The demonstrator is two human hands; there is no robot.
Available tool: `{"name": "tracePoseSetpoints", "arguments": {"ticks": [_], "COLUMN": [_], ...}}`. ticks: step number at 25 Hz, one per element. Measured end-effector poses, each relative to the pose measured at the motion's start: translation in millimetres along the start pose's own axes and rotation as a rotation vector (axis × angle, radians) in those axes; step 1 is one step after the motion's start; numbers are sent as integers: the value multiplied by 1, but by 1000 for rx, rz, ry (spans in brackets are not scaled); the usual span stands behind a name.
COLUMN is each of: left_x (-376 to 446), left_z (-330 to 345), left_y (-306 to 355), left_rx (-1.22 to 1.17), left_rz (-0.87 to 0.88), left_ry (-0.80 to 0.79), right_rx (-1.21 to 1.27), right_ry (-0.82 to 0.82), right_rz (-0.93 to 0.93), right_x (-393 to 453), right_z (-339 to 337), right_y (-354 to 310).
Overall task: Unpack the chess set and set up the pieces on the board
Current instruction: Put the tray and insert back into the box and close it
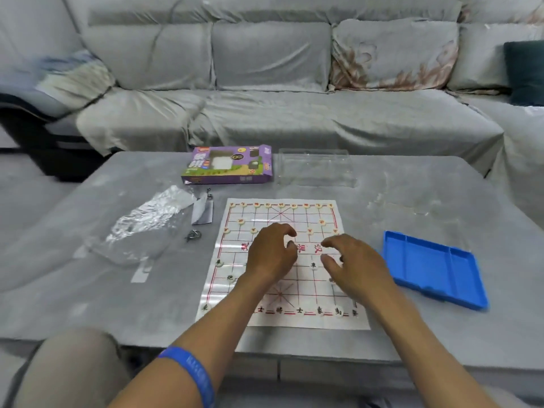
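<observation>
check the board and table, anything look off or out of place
Nothing is spilled or damaged. The paper board lies slightly skewed to the table edge, and crumpled plastic wrap lies loose at its left.

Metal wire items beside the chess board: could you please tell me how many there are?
2. One metal wire item lies at the grey card's far end; the other lies nearer, between the plastic bag and the board. The bag may hide more.

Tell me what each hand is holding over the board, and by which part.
It cannot be told for sure. Both the left hand and right hand hover over the paper board with fingers loosely curled; no chess piece shows in either, though something small could be hidden.
</observation>
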State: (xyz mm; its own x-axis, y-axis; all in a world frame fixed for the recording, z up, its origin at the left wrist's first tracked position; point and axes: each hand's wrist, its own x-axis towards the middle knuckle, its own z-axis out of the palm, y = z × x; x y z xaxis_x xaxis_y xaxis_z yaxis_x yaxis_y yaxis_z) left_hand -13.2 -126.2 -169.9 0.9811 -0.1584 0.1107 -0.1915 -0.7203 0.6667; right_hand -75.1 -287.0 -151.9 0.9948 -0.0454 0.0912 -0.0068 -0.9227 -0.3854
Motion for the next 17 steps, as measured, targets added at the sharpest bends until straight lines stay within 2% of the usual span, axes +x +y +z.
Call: {"name": "tracePoseSetpoints", "arguments": {"ticks": [3, 7, 8, 9, 12, 13, 14, 17], "left_x": [9, 32, 40, 51, 76, 81, 83, 75], "left_z": [-42, -89, -92, -92, -86, -84, -82, -87], "left_y": [-49, -117, -130, -140, -154, -156, -159, -154], "left_rx": [70, 171, 199, 242, 387, 387, 350, 165], "left_rz": [-77, -277, -301, -298, -258, -240, -222, -219], "left_ry": [83, 302, 307, 252, -55, -69, -11, 328], "right_rx": [51, 46, 40, 33, 16, 14, 14, 51], "right_ry": [-57, -113, -122, -128, -160, -162, -157, -139], "right_rz": [-110, -210, -225, -233, -226, -218, -210, -196], "right_x": [12, 33, 36, 40, 45, 47, 48, 50], "right_z": [20, 43, 47, 50, 52, 51, 50, 48], "right_y": [-35, -70, -75, -79, -81, -78, -75, -67]}}
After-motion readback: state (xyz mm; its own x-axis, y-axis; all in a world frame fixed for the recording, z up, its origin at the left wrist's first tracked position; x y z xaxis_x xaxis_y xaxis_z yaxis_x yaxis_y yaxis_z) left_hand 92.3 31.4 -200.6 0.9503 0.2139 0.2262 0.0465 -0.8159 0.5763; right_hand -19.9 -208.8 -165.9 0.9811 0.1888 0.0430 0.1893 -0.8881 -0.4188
